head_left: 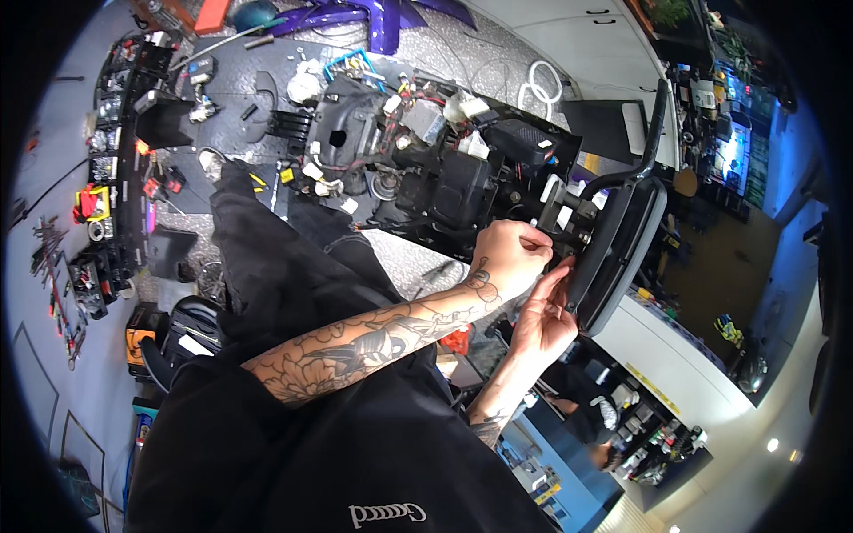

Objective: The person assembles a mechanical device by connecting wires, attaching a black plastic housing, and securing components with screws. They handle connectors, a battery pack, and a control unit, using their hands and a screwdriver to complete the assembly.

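Observation:
My left hand [514,256], at the end of a tattooed forearm, is closed in a pinch beside a metal bracket [553,213]. Whatever sits between its fingertips is too small to make out. Just below and to the right, my right hand [544,322] has its palm turned up and its fingers stretched against the near side of a long black padded part [613,258]. Thumb and fingers stay apart there; the tips are partly hidden. A bent black tube [653,142] runs along that part. Both belong to a partly stripped vehicle [458,186] with bare wiring.
Loose tools and small parts lie on the dark floor mat [244,89] at left. Purple body panels [384,31] and white rings [540,82] lie at the far side. A white cabinet [657,351] stands at right. Another person [591,413] is at lower right.

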Available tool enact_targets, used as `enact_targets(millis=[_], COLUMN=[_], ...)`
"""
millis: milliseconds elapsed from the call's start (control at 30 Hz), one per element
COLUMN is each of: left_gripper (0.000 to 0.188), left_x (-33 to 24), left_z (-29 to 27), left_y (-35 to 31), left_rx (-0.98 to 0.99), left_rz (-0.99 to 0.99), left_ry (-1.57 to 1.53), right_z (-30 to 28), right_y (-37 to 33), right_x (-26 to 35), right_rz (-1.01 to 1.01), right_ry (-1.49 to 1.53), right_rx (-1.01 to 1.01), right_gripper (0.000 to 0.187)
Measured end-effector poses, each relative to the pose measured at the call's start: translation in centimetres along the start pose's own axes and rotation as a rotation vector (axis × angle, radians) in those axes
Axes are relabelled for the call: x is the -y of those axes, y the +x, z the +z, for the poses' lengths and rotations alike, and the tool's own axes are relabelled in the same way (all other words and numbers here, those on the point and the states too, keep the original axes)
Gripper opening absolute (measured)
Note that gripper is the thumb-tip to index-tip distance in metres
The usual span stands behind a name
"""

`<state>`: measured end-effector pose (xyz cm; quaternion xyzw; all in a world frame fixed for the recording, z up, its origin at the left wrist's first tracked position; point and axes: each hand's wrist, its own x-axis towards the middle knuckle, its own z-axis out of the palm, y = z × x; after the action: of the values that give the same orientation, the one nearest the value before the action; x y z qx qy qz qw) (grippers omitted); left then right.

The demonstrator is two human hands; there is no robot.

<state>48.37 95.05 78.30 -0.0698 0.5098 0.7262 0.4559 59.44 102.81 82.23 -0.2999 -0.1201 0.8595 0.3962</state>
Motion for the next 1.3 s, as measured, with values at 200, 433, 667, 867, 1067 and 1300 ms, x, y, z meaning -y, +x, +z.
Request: enact_targets(millis=[200, 433, 667, 867, 1067, 1300], left_gripper=[0.02, 0.023, 0.024, 0.025, 0.025, 0.027], left_x=[-1.4, -0.5, 1.6, -0.6, -1.4, 0.8], left_z=[1.1, 3.6, 3.5, 2.5, 2.6, 2.5], left_y=[-0.6, -0.2, 0.4, -0.3, -0.9, 0.0], left_rx=[0.036, -0.148, -0.033, 0.004, 0.052, 0.204], left_rz=[-0.281, -0.162, -0.168, -0.236, -0.411, -0.407], left_ry=[-0.361, -0.18, -0.414, -0.424, -0.612, -0.66], right_z=[-0.1, -0.5, 1.0, 0.5, 0.2, 0.7], right_y=[-1.5, -1.5, -1.8, -1.7, -2.6, -3.1], right_x=[0.6, 0.6, -1.1, -1.2, -1.3, -1.0], right_rz=[0.125, 0.041, -0.018, -0.038, -0.107, -0.13], right_ry=[-0.104, -0.2, -0.197, -0.313, -0.451, -0.581], right_rx=[0.111, 0.009, -0.036, 0.026, -0.013, 0.025], right_gripper=[0.042, 0.032, 0.033, 0.035, 0.042, 0.032])
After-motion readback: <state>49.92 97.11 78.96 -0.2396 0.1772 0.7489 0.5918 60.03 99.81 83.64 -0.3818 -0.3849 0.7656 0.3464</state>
